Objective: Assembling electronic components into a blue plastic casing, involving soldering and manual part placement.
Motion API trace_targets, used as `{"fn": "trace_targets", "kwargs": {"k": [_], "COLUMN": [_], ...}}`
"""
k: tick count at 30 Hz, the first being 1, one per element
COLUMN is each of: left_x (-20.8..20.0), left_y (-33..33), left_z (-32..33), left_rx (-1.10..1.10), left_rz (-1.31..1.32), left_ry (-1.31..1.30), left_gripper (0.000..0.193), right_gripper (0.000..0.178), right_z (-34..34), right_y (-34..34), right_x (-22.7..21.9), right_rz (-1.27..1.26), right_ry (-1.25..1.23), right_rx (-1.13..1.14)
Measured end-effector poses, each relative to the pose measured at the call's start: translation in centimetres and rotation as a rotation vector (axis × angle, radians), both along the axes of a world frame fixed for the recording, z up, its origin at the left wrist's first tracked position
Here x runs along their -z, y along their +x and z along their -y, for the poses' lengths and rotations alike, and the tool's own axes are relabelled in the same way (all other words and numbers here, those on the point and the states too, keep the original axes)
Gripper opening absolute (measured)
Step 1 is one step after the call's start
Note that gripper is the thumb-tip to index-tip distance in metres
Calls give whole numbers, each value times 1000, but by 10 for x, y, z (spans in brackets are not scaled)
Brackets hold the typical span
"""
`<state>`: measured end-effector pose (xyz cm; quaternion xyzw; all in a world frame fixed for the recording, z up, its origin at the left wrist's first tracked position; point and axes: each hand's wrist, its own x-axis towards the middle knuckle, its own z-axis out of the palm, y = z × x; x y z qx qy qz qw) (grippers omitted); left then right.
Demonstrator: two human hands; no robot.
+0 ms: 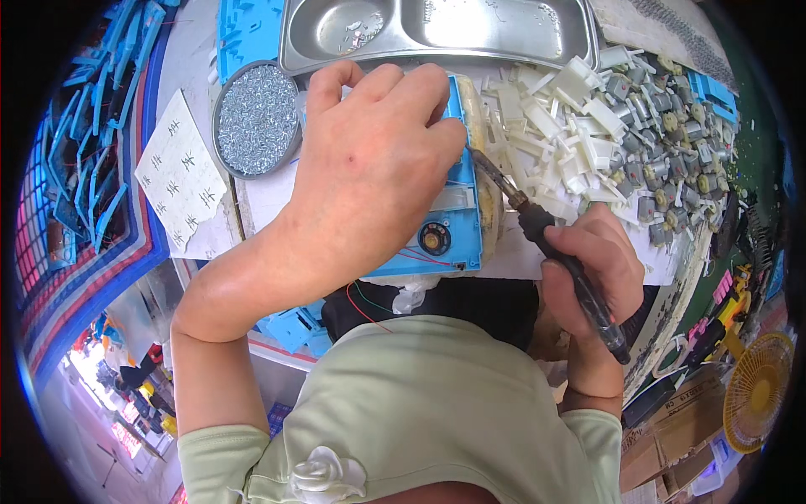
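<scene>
My right hand (600, 265) is wrapped around the dark handle of a soldering iron (536, 225). The iron's metal tip points up and left, close to the fingers of my left hand (374, 151). That hand arches over a blue plastic casing (464, 242), fingers curled down, and the fingertips are hidden behind it. Part of the casing is covered by the hand. A small round black speaker (434, 238) sits in its near right part, with thin red wires (424, 254) beside it. Loose red and green wires hang over the near edge.
White plastic parts (546, 126) and small motors (663, 168) lie heaped on the right. A metal tray (290, 42) stands at the back. Left of my left hand are a bowl of screws (256, 118) and marked paper (180, 181). Blue parts (105, 126) pile up far left; a yellow fan (758, 391) stands lower right.
</scene>
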<state>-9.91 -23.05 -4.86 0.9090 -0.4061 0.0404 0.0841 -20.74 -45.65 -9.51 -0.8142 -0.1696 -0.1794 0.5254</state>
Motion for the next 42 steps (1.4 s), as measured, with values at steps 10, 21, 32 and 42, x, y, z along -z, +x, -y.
{"fn": "trace_targets", "kwargs": {"k": [10,21,32,42], "left_x": [-1,9,8,18], "left_y": [0,2,-5,-4], "left_z": [0,-2,-71,-36], "left_rx": [3,52,31,88], "left_rz": [6,108,0,26], "left_ry": [17,-90,-275,-397], "left_gripper": [17,4,27,32], "right_gripper": [29,26,27,27], "right_z": [0,4,11,4], "right_y": [0,-3,-10,-1], "right_x": [-3,-3,1,-5], "right_rz": [-6,21,21,57], "right_ry": [7,7,34,31], "right_rx": [-11,17,90,37]}}
